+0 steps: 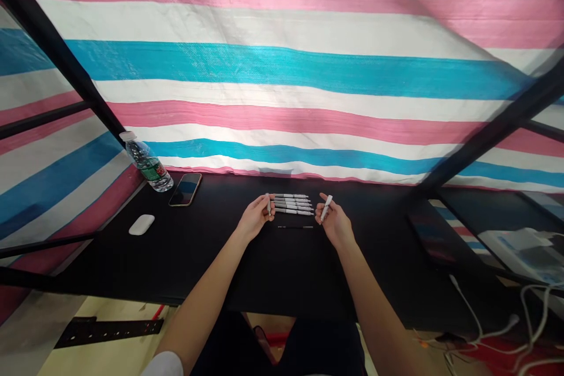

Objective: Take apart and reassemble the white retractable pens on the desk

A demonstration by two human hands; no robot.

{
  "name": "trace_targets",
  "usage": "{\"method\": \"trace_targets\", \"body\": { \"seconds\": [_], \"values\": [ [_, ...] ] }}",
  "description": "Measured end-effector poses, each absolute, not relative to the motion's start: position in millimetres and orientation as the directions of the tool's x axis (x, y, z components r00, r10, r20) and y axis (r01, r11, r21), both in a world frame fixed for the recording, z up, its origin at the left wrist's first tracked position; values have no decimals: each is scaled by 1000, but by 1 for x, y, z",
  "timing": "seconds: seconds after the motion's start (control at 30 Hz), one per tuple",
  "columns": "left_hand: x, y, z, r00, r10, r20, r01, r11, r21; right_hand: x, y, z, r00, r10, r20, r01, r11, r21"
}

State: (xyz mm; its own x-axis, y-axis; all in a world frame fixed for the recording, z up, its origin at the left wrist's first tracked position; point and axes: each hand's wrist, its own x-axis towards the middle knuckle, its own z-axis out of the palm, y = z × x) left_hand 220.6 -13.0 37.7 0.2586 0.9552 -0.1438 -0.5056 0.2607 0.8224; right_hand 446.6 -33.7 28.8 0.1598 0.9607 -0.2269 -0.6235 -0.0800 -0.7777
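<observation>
My left hand (pixel 254 218) is closed on a short, slim pen part (pixel 269 207) with a greyish tip, held upright between thumb and fingers. In my right hand (pixel 338 227) is a white pen barrel (pixel 326 209), tilted and gripped by the fingers. The two parts are apart. Between the hands, several white pens (pixel 293 205) lie side by side on the black table, their left ends close to my left fingers. A thin dark pen refill (pixel 295 227) rests alone just nearer to me than that row.
A water bottle (pixel 152 169) stands at the back left, with a phone (pixel 185 190) beside it. A white earbud case (pixel 141 224) lies on the left of the black table (pixel 291 276). Striped sheeting hangs behind; white cables (pixel 531 320) are at the lower right.
</observation>
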Motion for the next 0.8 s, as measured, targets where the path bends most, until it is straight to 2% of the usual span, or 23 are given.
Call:
{"method": "trace_targets", "body": {
  "seconds": [0.33, 0.8],
  "values": [
    [222, -14, 36, 250, 963, -102, -445, 208, 871, 444, -37, 24, 189, 973, -129, -483, -22, -875],
    [223, -16, 39, 261, 961, -95, -420, 202, 885, 441, -38, 24, 113, 983, -147, -468, -78, -880]
  ]
}}
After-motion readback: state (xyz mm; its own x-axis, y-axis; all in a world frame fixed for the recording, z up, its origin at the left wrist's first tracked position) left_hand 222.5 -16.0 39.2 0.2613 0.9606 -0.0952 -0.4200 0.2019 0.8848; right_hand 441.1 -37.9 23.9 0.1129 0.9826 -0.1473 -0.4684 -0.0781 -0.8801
